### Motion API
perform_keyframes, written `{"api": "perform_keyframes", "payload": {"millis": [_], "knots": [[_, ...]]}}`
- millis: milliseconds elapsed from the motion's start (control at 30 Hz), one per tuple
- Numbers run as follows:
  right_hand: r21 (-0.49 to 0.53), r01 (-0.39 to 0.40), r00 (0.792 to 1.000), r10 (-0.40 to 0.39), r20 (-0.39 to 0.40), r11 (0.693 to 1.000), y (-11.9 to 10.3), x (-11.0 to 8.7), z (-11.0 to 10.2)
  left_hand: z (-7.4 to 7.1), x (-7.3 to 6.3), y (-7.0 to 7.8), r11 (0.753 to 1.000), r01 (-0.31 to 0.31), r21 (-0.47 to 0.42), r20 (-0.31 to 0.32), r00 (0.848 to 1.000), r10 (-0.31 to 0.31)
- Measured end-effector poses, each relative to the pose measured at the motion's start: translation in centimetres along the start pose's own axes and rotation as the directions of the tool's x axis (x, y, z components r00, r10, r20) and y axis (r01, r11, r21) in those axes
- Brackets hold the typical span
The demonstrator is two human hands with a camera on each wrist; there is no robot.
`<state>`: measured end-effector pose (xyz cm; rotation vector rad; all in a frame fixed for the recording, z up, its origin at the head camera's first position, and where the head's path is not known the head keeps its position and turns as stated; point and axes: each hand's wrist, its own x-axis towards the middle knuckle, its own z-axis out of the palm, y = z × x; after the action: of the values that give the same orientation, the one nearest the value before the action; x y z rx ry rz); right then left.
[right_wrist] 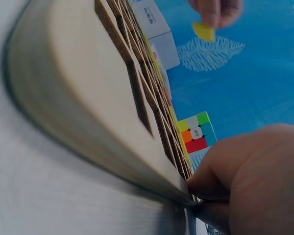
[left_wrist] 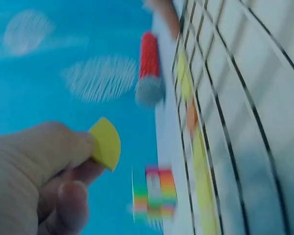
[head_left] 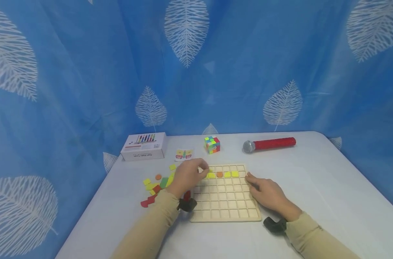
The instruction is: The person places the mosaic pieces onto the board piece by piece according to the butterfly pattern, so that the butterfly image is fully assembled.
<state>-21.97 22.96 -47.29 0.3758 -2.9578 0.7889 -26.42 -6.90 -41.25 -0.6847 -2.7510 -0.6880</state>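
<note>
My left hand (head_left: 187, 174) is over the far left part of a wooden grid board (head_left: 225, 219). Its thumb and fingers pinch a yellow quarter-circle tile (left_wrist: 107, 143), which is held up above the board in both wrist views. In a row near the board's far side lie several yellow tiles (head_left: 235, 173) with an orange disc (head_left: 219, 174) among them. My right hand (head_left: 269, 193) is at the board's right edge. In the right wrist view its thumb and a finger pinch that edge.
Loose yellow, red and green tiles (head_left: 164, 182) lie left of the board. Behind it are a white box (head_left: 144, 154), a small pattern card (head_left: 184, 154), a puzzle cube (head_left: 212, 144) and a red microphone (head_left: 274, 144). A blue leaf-print curtain (head_left: 235, 72) hangs behind the table.
</note>
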Motion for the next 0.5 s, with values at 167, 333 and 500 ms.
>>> {"api": "perform_keyframes", "payload": {"millis": [167, 333, 500], "knots": [[0.018, 0.009, 1.000, -0.009, -0.023, 1.000, 0.0, 0.4, -0.1, 2.1, 3.5, 3.1, 0.969, -0.228, 0.098, 0.115, 0.970, 0.216], [0.014, 0.023, 0.999, -0.023, -0.046, 1.000, 0.0, 0.3, -0.1, 5.1, 5.8, 5.0, 0.911, -0.353, 0.211, 0.155, 0.933, 0.325], [0.008, 0.053, 0.995, -0.052, -0.084, 0.999, 0.3, -0.1, -0.2, 7.6, 6.7, 6.2, 0.868, -0.425, 0.258, 0.161, 0.904, 0.395]]}}
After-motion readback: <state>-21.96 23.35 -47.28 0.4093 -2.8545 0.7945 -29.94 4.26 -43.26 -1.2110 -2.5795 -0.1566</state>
